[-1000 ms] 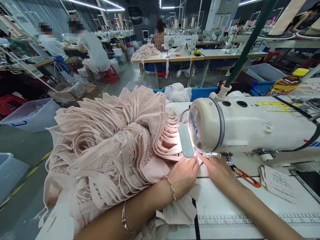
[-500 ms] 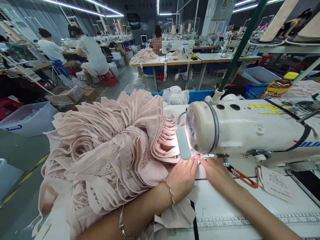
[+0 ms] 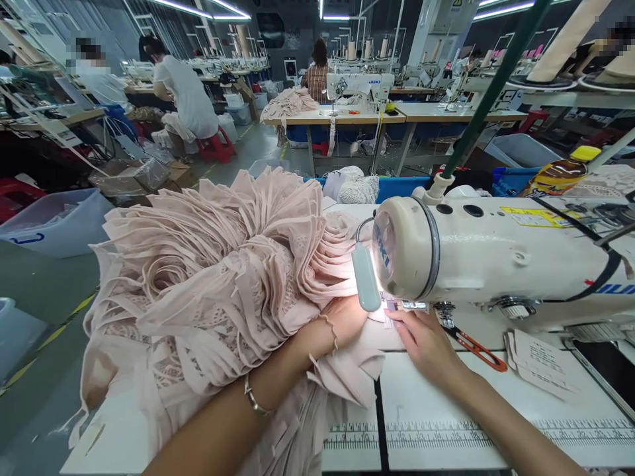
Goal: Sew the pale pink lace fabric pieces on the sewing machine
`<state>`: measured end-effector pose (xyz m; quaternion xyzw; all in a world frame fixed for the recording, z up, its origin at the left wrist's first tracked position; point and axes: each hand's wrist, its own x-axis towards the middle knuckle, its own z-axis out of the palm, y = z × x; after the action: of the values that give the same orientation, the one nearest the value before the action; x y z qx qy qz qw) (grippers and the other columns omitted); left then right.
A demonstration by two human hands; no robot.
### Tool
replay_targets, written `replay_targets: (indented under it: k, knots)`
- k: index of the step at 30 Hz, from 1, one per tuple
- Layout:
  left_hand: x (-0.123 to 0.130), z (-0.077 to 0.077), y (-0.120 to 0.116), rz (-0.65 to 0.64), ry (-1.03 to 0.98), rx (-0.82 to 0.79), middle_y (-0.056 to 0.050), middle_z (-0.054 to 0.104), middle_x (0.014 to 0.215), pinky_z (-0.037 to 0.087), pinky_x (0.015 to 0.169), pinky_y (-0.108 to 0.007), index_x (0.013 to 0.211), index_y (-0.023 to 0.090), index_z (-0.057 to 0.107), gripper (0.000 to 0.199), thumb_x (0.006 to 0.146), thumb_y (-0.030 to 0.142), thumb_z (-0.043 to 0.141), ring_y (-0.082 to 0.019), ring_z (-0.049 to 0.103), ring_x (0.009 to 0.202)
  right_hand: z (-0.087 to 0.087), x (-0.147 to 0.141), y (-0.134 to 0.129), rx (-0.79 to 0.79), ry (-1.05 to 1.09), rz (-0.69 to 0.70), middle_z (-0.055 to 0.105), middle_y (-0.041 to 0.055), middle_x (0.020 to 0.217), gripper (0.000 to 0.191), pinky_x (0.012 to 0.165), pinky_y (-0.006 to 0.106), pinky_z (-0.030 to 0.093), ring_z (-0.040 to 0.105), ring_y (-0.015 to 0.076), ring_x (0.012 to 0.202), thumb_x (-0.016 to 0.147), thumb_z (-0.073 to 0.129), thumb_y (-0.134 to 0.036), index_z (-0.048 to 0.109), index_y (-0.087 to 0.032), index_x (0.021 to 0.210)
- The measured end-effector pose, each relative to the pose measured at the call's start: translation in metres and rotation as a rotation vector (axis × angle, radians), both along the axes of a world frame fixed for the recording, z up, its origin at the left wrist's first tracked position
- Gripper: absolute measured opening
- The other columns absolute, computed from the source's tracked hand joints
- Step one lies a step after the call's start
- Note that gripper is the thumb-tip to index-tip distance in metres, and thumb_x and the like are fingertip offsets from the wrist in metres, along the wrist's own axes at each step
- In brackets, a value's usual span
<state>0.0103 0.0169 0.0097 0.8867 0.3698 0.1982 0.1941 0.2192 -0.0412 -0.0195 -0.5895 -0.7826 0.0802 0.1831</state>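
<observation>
Head view: a lit piece of blush-pink fabric [image 3: 378, 317] lies on the sewing bed below the head of a JUKI sewing machine [image 3: 496, 248], close to the presser area. The right hand [image 3: 424, 340] reaches in from the right with its forefinger stretched out at the edge of this piece; forefinger and thumb stand a little apart, and the other fingers are mostly hidden. The left hand [image 3: 347, 320] lies against the near side of the piled work, its fingertips covered by cloth and by a pale grey-green lamp [image 3: 366, 279], so whether they grip anything cannot be told. A wavy band [image 3: 330, 332] circles the left wrist, and a silver bangle [image 3: 254, 396] sits farther up the forearm.

Left of the machine, a large heap of blush-pink lace-panelled garment pieces [image 3: 223, 291] spreads over the table, with loose ends hanging below the left forearm. To the right of the right hand lie an orange-handled tool [image 3: 482, 352] and some handwritten paper slips [image 3: 540, 367]. A printed ruler scale [image 3: 436, 435] runs along the table's near edge. Behind the machine stands a yellow-capped bottle [image 3: 560, 173]; beyond, co-workers sit at other sewing stations, one in a plaid top [image 3: 315, 80].
</observation>
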Motion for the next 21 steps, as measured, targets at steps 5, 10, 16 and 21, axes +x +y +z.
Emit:
replay_targets:
  k: [5,10,16,21]
  knots:
    - [0.000,-0.010,-0.009,0.038,0.102,0.188,-0.003,0.069,0.092,0.055,0.076,-0.029,0.101,0.017,0.065,0.036,0.103,0.015,0.029,-0.017,0.065,0.083,-0.003,-0.002,0.000,0.055,-0.006,0.048,0.073,0.0062,0.096,0.028,0.076,0.036,0.053,0.068,0.0227,0.090,0.098,0.046,-0.037,0.067,-0.024,0.112]
    - [-0.001,-0.015,-0.022,-0.092,0.245,0.376,-0.009,0.069,0.100,0.053,0.084,-0.034,0.101,0.013,0.064,0.029,0.099,0.007,0.036,-0.020,0.065,0.095,-0.006,-0.002,0.000,0.165,-0.052,0.063,0.074,0.0059,0.105,0.033,0.075,0.034,0.053,0.069,0.0214,0.092,0.102,0.041,-0.039,0.070,-0.023,0.110]
    - [-0.001,-0.009,-0.025,-0.057,0.278,0.487,-0.008,0.062,0.087,0.051,0.075,-0.032,0.094,0.011,0.064,0.040,0.099,0.003,0.024,-0.020,0.062,0.084,0.001,-0.002,-0.001,0.271,-0.093,0.127,0.074,0.0048,0.110,0.032,0.082,0.032,0.051,0.069,0.0191,0.095,0.102,0.042,-0.030,0.070,-0.023,0.115]
    - [0.000,-0.013,-0.022,-0.032,0.272,0.434,-0.007,0.061,0.090,0.049,0.072,-0.031,0.109,0.013,0.062,0.025,0.100,0.011,0.039,-0.021,0.059,0.087,0.002,-0.001,-0.001,0.405,-0.092,0.150,0.075,0.0019,0.091,0.039,0.081,0.032,0.048,0.066,0.0167,0.080,0.096,0.036,-0.008,0.067,-0.021,0.117]
